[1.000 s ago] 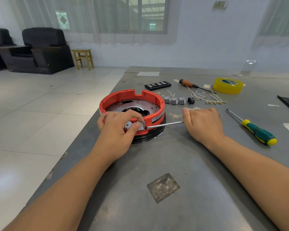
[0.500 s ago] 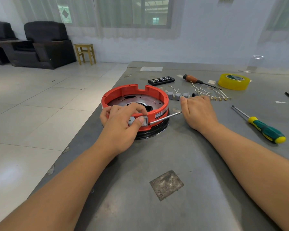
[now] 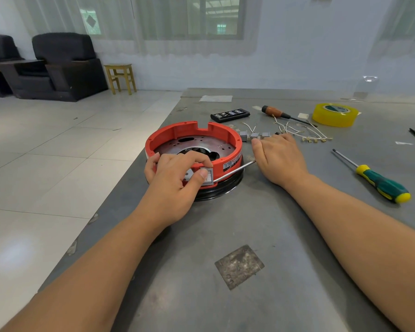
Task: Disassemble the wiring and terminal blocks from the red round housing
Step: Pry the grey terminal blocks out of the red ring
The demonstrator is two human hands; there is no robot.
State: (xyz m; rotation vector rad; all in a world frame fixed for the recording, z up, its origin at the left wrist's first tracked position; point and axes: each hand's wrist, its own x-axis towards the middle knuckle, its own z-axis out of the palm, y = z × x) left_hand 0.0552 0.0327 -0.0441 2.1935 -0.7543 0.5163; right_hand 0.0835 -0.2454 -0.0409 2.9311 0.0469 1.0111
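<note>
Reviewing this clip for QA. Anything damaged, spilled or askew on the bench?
Nothing stands out as damaged or spilled. Removed terminal blocks and loose wires lie behind the red housing, as expected mid-disassembly. The only blemish is a worn square patch on the table.

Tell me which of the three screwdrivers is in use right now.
The bare-shafted screwdriver gripped in the right hand, tip at the red housing. The green-and-yellow screwdriver and the orange-handled screwdriver lie untouched.

The housing (image 3: 193, 149) is sitting under the left hand (image 3: 175, 178); terminal blocks (image 3: 254, 135) and wires (image 3: 304, 133) are lying just beyond the right hand (image 3: 279, 161), a screwdriver (image 3: 379, 179) to its right.
</note>
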